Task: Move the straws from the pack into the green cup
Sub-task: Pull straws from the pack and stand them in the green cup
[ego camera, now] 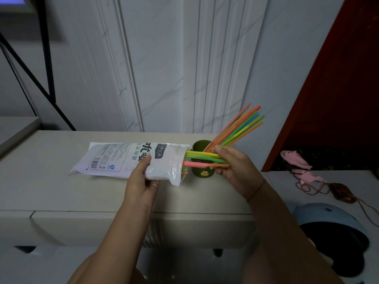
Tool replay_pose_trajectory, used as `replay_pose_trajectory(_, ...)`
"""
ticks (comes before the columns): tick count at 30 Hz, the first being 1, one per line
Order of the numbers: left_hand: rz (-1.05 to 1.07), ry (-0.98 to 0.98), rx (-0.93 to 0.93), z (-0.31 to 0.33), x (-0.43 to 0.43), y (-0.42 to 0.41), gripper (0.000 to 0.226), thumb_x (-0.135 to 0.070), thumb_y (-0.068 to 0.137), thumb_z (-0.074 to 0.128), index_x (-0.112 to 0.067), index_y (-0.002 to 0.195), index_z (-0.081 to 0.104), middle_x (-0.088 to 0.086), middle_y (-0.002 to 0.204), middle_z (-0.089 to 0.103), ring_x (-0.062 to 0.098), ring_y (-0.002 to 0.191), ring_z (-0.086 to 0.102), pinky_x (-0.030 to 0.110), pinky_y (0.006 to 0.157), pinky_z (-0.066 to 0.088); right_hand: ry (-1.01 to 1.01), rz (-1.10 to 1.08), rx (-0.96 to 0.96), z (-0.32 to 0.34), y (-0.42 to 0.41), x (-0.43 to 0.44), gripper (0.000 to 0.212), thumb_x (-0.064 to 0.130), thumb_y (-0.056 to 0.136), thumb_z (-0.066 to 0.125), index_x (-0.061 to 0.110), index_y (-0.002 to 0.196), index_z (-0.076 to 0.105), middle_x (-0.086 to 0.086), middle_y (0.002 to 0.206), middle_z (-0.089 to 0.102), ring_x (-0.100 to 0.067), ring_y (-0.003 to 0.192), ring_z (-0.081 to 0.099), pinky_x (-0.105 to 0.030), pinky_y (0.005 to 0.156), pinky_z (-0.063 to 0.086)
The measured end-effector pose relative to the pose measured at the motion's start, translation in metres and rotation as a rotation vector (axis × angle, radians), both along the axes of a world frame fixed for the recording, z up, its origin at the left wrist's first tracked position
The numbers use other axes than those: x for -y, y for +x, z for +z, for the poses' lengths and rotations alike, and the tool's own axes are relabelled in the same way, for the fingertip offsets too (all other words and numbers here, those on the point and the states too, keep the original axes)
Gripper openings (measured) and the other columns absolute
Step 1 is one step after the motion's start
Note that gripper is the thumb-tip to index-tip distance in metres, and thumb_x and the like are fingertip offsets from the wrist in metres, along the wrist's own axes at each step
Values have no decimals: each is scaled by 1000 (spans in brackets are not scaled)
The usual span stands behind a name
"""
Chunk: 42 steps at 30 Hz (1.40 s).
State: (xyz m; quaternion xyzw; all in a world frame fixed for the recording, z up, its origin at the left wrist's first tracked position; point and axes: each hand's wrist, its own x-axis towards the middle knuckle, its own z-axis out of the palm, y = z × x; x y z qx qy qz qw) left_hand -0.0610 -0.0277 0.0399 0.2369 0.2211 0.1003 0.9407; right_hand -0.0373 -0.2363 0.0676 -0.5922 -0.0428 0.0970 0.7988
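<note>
A white plastic straw pack (123,158) with printed text lies almost level above the cream cabinet top, its open mouth pointing right. My left hand (141,177) grips it from below near the mouth. Several coloured straws (201,158) stick halfway out of the pack, and my right hand (233,165) pinches their free ends. Behind them stands the dark green cup (200,146) with a small cartoon face on its front. A bunch of bright straws (240,126) leans out of it to the upper right.
The cream cabinet top (61,191) ends in a front edge below my hands. To the right, a lower white surface holds a pink toy (295,160), a red cord (311,188) and a pale blue rounded object (328,216). A marble wall stands behind, a dark red panel at right.
</note>
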Motion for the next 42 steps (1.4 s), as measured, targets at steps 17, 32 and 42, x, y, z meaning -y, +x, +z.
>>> replay_pose_trajectory(17, 28, -72, -1, -3, -22, -1, 24, -2, 85, 65, -14, 106, 62, 6, 101, 75, 21, 101, 69, 49, 84, 56, -78, -4, -20, 10, 1, 32, 14, 3, 90, 52, -5, 93, 63, -4, 63, 52, -3, 47, 47, -12, 43, 38)
replay_pose_trajectory(32, -30, -45, 0, -1, -15, 1, 35, -1, 86, 63, -15, 117, 62, 6, 114, 71, 20, 107, 67, 47, 93, 52, 217, -43, -77, 11, 3, 19, 17, 5, 92, 47, -1, 89, 62, -2, 66, 55, -4, 54, 50, -13, 47, 42)
replay_pose_trajectory(42, -33, -54, -12, -2, 0, 1, 24, 0, 85, 63, -14, 104, 63, 6, 97, 75, 20, 93, 71, 51, 76, 56, 346, -95, -92, 0, 1, -8, 14, 8, 93, 51, 0, 95, 62, 4, 60, 59, -3, 52, 50, -12, 51, 44)
